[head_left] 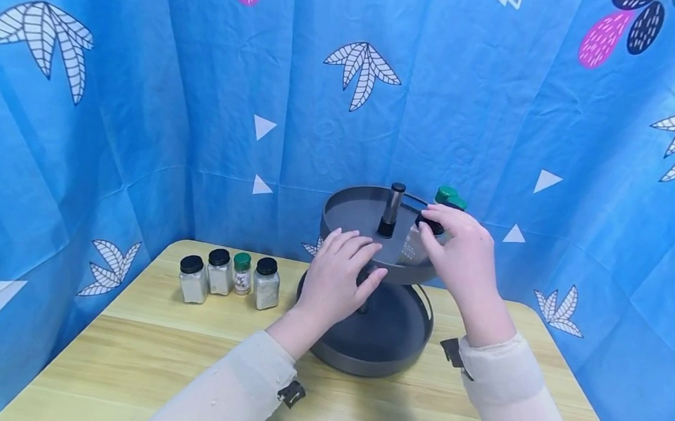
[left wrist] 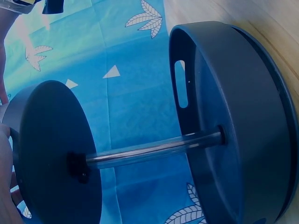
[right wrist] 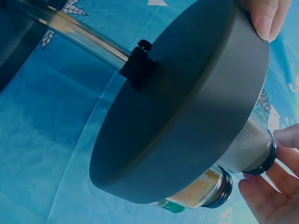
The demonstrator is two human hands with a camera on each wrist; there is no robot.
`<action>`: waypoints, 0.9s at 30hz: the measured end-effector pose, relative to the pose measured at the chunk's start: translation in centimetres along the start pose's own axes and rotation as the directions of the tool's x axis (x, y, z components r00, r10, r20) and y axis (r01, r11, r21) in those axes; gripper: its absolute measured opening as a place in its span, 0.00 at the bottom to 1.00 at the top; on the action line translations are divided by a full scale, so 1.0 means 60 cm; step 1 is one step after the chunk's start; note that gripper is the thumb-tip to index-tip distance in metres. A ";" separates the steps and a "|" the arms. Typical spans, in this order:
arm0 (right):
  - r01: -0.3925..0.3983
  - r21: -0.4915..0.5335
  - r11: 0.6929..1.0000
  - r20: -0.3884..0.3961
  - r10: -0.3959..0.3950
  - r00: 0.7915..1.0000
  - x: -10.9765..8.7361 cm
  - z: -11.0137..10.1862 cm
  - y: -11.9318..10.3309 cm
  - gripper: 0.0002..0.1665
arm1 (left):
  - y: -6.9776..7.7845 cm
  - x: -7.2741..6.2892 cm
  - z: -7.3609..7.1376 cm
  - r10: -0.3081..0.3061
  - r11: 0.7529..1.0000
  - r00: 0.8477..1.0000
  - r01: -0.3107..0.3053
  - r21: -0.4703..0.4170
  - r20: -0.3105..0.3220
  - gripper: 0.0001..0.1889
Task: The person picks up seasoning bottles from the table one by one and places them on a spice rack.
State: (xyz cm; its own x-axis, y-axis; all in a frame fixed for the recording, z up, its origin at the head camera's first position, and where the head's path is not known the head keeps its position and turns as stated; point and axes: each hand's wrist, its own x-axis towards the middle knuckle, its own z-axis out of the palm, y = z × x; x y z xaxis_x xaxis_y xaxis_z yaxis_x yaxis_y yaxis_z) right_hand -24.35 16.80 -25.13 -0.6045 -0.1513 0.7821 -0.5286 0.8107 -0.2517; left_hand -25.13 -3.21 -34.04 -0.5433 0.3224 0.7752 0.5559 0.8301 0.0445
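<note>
A dark grey two-tier round tray (head_left: 345, 361) stands on the table, its upper tier (head_left: 351, 202) carried on a metal post. My left hand (head_left: 336, 276) holds the near rim of that upper tier, with fingers over the edge and thumb against the outer wall. Inside the upper tier at the right is a clear spice jar (head_left: 411, 247) with a black lid. Thumb and fingertips of my right hand (head_left: 458, 245) pinch this jar by its lid (right wrist: 264, 158). Beyond it are green-lidded jars (head_left: 446, 194), partly hidden by the right hand; an amber-filled jar (right wrist: 201, 189) shows beside it in the right wrist view.
To the left of the tray, several spice jars stand in a row: black-lidded ones (head_left: 194, 284) (head_left: 219, 277) (head_left: 267, 289) and a small green-lidded one (head_left: 241, 279). The lower tier (head_left: 387, 320) sits below the hands. Blue patterned cloth (head_left: 233, 87) surrounds the wooden table (head_left: 127, 353).
</note>
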 end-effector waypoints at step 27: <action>0.019 0.046 0.999 -0.114 -0.014 0.993 -0.034 -0.034 0.003 0.10 | -0.001 0.000 0.001 -0.002 1.000 1.000 0.002 -0.010 0.000 0.22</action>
State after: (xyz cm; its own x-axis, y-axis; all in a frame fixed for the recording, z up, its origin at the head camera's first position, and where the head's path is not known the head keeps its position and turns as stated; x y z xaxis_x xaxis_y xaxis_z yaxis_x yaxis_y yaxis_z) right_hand -21.99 18.40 -25.62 -0.5251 -0.0973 0.8455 -0.5670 0.7809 -0.2622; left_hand -25.19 -3.20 -34.11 -0.5444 0.3208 0.7750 0.5614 0.8259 0.0525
